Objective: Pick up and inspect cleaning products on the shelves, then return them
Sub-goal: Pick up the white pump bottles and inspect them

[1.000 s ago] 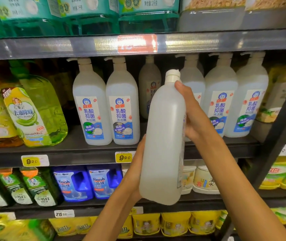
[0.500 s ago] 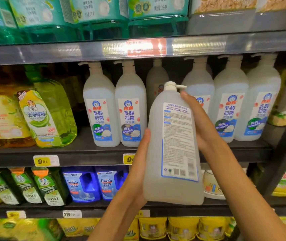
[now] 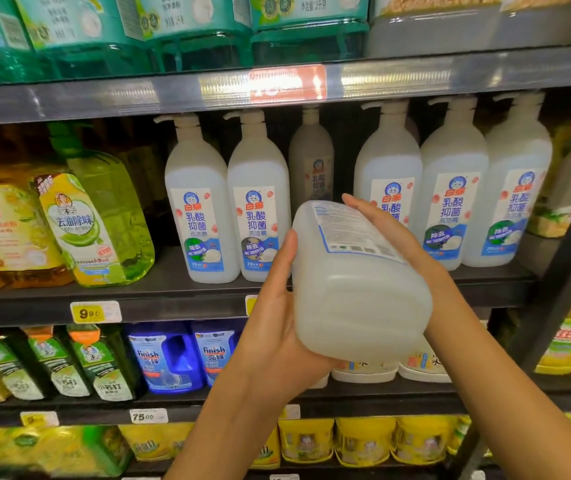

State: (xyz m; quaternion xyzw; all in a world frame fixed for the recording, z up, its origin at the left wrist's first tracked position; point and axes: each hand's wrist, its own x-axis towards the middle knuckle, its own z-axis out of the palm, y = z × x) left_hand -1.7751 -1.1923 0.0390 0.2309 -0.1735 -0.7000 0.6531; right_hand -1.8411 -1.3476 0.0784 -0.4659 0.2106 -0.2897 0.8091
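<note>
A white translucent pump bottle (image 3: pixel 357 296) is tipped so its base faces me and its top points toward the shelf; the back label shows on top. My left hand (image 3: pixel 277 320) cups its left side and underside, thumb up along the bottle. My right hand (image 3: pixel 384 226) grips the right side near the label. The pump head is hidden behind the bottle. Matching white bottles (image 3: pixel 260 216) stand in a row on the middle shelf (image 3: pixel 173 299), with a gap in front of a set-back one (image 3: pixel 312 168).
Green and yellow detergent bottles (image 3: pixel 97 223) stand left on the middle shelf. Teal jugs (image 3: pixel 190 36) fill the top shelf. Blue Finish bottles (image 3: pixel 166 358) and white tubs (image 3: pixel 363 372) sit below. A dark upright post (image 3: pixel 554 296) runs at the right.
The bottle went from upright with its side toward me, turned to show its back label, then tipped forward so its base now faces me. Both hands stayed on it.
</note>
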